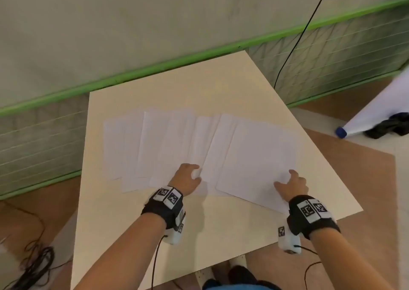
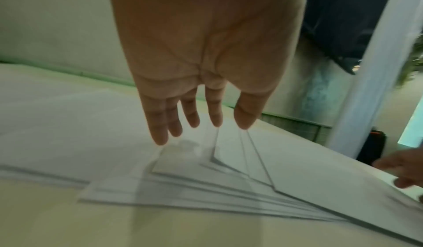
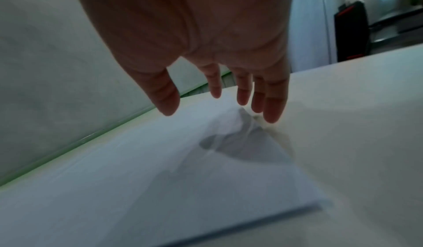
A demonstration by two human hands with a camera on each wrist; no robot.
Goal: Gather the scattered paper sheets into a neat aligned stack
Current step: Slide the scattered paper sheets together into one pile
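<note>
Several white paper sheets lie fanned out and overlapping across a cream table. My left hand hovers with straight, spread fingers over the near edges of the middle sheets; the left wrist view shows its fingertips just above the paper. My right hand is over the near right part of the rightmost sheet, fingers extended and holding nothing. In the right wrist view its fingers hang just above that sheet's right edge.
A green-edged wall panel runs behind the table. A black cable hangs at the back right. A white rolled tube with a blue cap and dark cloth lie on the floor right. Cables lie at lower left.
</note>
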